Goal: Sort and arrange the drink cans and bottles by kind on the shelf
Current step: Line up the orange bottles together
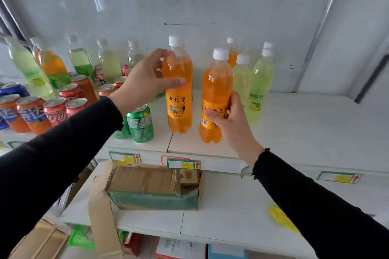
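Fingers (168, 85) of each hand — gripping an orange bottle (179, 82).

**A:** Where are the person's arms?

**B:** Both reach forward from the lower corners in black long sleeves, the left arm (63, 145) from the lower left, the right arm (315, 202) from the lower right.

**A:** And the hands?

**B:** The left hand (141, 84) is raised higher, back toward the viewer, thumb extended rightward and fingers curled round the shoulder of an upright orange bottle (179, 82). The right hand (233, 126) sits lower, near the shelf's front edge, thumb in front and fingers wrapped behind the label of a second orange bottle (216, 90).
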Motion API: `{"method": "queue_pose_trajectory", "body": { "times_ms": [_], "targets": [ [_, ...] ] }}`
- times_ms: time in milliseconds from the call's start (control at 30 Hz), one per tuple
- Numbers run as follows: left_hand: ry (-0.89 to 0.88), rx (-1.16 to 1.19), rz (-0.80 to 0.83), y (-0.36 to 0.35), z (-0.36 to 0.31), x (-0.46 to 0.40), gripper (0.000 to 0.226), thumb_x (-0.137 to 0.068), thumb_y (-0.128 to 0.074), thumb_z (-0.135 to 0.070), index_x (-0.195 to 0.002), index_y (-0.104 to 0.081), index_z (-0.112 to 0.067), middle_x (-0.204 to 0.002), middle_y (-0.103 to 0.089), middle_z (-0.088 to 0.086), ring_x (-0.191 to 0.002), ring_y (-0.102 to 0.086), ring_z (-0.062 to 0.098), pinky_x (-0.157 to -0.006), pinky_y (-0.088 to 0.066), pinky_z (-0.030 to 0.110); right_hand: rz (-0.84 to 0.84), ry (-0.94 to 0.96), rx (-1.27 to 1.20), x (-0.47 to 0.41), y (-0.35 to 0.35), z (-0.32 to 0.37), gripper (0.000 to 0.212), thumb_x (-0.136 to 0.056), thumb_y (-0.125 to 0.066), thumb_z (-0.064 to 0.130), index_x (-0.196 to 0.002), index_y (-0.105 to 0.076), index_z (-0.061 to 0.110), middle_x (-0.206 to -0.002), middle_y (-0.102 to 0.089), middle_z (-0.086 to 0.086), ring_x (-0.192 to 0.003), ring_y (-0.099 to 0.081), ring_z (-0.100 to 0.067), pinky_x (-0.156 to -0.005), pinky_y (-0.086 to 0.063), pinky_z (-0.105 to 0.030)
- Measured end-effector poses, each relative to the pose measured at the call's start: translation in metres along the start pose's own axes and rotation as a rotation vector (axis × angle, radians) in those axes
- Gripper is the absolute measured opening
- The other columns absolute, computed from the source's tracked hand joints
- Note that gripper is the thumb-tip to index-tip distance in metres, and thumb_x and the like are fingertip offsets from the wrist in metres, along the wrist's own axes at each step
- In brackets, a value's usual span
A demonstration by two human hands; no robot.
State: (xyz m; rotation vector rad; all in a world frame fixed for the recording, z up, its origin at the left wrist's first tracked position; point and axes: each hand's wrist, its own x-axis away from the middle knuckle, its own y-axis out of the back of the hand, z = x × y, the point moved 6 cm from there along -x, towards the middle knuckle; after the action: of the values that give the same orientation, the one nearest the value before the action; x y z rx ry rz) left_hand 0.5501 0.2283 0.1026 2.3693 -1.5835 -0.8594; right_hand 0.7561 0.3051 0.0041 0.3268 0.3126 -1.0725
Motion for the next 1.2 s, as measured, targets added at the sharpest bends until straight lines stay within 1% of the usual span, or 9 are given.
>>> {"method": "queue_pose_trajectory", "body": {
  "times_ms": [100, 200, 367, 533, 633, 733, 867, 1000, 1200],
  "targets": [
    [0.048, 0.003, 0.049, -0.012, 0.016, 0.006, 0.066, -0.072, -0.089, -0.022, -0.128, -0.055, -0.024, -0.111, -0.073, 0.003, -0.096, -0.074, 0.023, -0.086, -0.06, 0.05, 0.023, -0.02, -0.023, 0.002, -0.007, -0.008, 0.05, -0.088, -0.076, 0.008, -0.126, -0.046, 0.021, -0.115, -0.065, 0.003, -0.097, -0.067, -0.001, -0.082, -0.056, -0.022],
    [0.082, -0.019, 0.093, -0.018, 0.027, 0.008, 0.063, -0.075, -0.086, -0.02, -0.13, -0.055, -0.024, -0.113, -0.073, -0.001, -0.097, -0.074, 0.018, -0.087, -0.06, 0.047, 0.037, -0.038, -0.037, 0.0, -0.015, -0.013, 0.051, -0.088, -0.076, 0.008, -0.127, -0.045, 0.019, -0.115, -0.064, 0.004, -0.097, -0.066, 0.004, -0.083, -0.056, -0.021],
    [0.089, -0.016, 0.155, -0.02, 0.034, 0.008, 0.058, -0.078, -0.085, -0.019, -0.128, -0.055, -0.024, -0.113, -0.073, -0.001, -0.099, -0.073, 0.019, -0.088, -0.059, 0.047, 0.065, -0.089, -0.029, -0.002, -0.021, -0.028, 0.058, -0.088, -0.076, 0.011, -0.136, -0.043, 0.015, -0.119, -0.064, 0.007, -0.1, -0.066, 0.005, -0.083, -0.056, -0.021],
    [0.103, -0.011, 0.195, -0.021, 0.035, 0.004, 0.061, -0.075, -0.086, -0.021, -0.126, -0.053, -0.021, -0.113, -0.072, 0.0, -0.101, -0.072, 0.019, -0.089, -0.059, 0.048, -0.015, -0.078, 0.025, -0.007, -0.022, -0.034, 0.062, -0.086, -0.079, 0.014, -0.136, -0.043, 0.018, -0.119, -0.063, 0.009, -0.099, -0.066, 0.006, -0.082, -0.055, -0.017],
    [0.109, -0.024, 0.207, -0.019, 0.037, 0.002, 0.066, -0.07, -0.088, -0.028, -0.125, -0.052, -0.024, -0.115, -0.071, -0.001, -0.105, -0.071, 0.021, -0.089, -0.058, 0.053, -0.055, -0.051, 0.087, -0.009, -0.025, -0.033, 0.066, -0.082, -0.083, 0.018, -0.133, -0.041, 0.023, -0.117, -0.061, 0.015, -0.096, -0.063, 0.013, -0.077, -0.052, -0.011],
    [0.094, -0.058, 0.212, -0.018, 0.037, 0.003, 0.068, -0.071, -0.089, -0.032, -0.125, -0.049, -0.026, -0.116, -0.07, -0.005, -0.107, -0.069, 0.019, -0.089, -0.058, 0.051, -0.063, -0.035, 0.156, -0.007, -0.026, -0.033, 0.071, -0.08, -0.085, 0.025, -0.132, -0.036, 0.031, -0.117, -0.057, 0.022, -0.096, -0.06, 0.019, -0.074, -0.05, -0.005],
    [0.087, -0.079, 0.236, -0.019, 0.037, 0.005, 0.07, -0.072, -0.088, -0.035, -0.128, -0.046, -0.028, -0.117, -0.068, -0.008, -0.108, -0.068, 0.015, -0.089, -0.059, 0.049, -0.006, -0.048, 0.274, 0.001, -0.026, -0.042, 0.08, -0.081, -0.085, 0.033, -0.14, -0.032, 0.033, -0.122, -0.06, 0.022, -0.1, -0.064, 0.012, -0.079, -0.05, -0.009],
    [0.067, -0.116, 0.225, -0.019, 0.036, 0.006, 0.071, -0.072, -0.087, -0.039, -0.129, -0.046, -0.029, -0.116, -0.068, -0.011, -0.106, -0.068, 0.011, -0.088, -0.06, 0.045, -0.003, -0.073, 0.383, 0.006, -0.025, -0.043, 0.078, -0.081, -0.082, 0.043, -0.138, -0.03, 0.04, -0.115, -0.056, 0.031, -0.094, -0.056, 0.022, -0.072, -0.042, -0.005],
    [0.053, -0.131, 0.242, -0.018, 0.037, 0.004, 0.073, -0.071, -0.087, -0.042, -0.13, -0.045, -0.03, -0.117, -0.067, -0.012, -0.107, -0.067, 0.011, -0.089, -0.059, 0.045, -0.041, -0.069, 0.442, 0.009, -0.026, -0.04, 0.078, -0.081, -0.081, 0.046, -0.139, -0.03, 0.037, -0.118, -0.056, 0.024, -0.09, -0.051, 0.022, -0.069, -0.036, -0.004]
  ]
}}
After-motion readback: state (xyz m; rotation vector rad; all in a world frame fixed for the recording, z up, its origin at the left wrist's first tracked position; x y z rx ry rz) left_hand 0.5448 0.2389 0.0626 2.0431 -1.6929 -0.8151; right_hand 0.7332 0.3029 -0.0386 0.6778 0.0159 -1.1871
